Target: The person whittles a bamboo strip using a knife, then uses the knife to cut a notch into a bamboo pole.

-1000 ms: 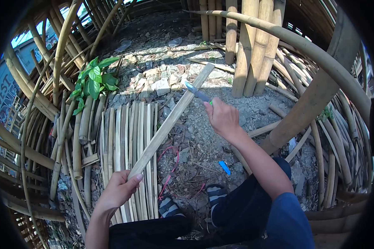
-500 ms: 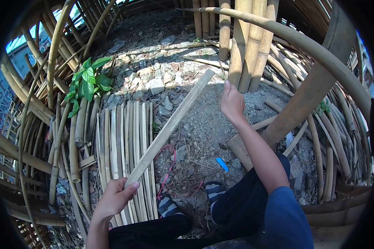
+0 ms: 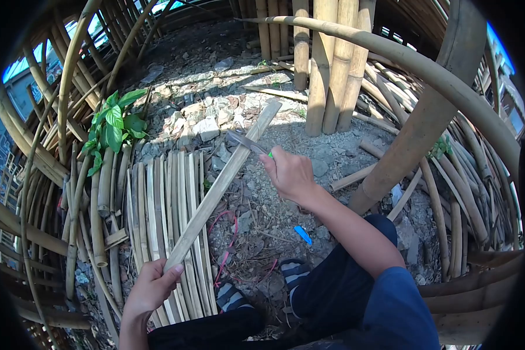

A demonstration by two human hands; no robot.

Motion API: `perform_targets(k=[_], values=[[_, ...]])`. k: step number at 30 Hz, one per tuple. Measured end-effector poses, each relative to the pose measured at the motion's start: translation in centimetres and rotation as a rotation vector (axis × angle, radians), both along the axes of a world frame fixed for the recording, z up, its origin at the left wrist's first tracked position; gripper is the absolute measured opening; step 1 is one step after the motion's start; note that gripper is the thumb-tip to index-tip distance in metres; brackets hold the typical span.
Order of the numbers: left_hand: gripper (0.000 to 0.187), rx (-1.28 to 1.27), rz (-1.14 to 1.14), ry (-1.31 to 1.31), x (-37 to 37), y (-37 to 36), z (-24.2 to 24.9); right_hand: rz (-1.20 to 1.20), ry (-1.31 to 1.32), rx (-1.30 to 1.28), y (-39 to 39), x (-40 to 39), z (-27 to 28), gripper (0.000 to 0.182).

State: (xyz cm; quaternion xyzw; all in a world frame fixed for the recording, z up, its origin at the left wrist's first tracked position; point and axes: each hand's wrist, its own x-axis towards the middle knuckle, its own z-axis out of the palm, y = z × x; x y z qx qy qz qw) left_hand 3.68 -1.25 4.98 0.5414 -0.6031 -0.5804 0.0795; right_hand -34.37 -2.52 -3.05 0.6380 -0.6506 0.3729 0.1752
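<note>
My left hand [image 3: 151, 289] is closed around the near end of a long split bamboo strip [image 3: 213, 195], which slants up and away to the right. My right hand [image 3: 291, 175] grips a knife [image 3: 246, 142] with a grey blade and a bit of green at its handle; the fingers hide most of the handle. The blade lies across the strip's upper part. Beneath and left of the strip, many similar split strips [image 3: 163, 210] lie side by side on the ground.
A blue object [image 3: 303, 234] and pink cord [image 3: 226, 251] lie on the stony ground near my sandalled feet. Thick bamboo poles [image 3: 332, 70] stand ahead, and a large slanting pole [image 3: 414, 134] rises at the right. A leafy green plant [image 3: 114, 122] grows at left.
My right hand has come down and left from its raised position, bringing the knife blade onto the strip. My left hand keeps its hold, and the whole view has shifted slightly.
</note>
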Motion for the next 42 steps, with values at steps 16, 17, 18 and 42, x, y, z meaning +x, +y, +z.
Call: perform_targets(k=[16, 17, 18, 42], values=[[0.033, -0.101, -0.040, -0.142, 0.2, -0.5, -1.1, -0.218, -0.009, 0.114, -2.2, -7.1, -1.9, 0.044], [0.033, -0.105, -0.042, -0.138, 0.3, -0.6, -1.4, -0.253, -0.025, 0.138, -2.1, -6.6, -2.0, 0.044], [0.033, -0.111, -0.048, -0.142, 0.2, -0.7, -1.2, -0.259, -0.031, 0.132, -1.9, -6.2, -1.9, 0.044], [0.032, 0.019, 0.007, -0.043, -0.2, 0.3, 0.6, 0.101, 0.161, -0.114, -1.3, -4.1, -1.5, 0.041]])
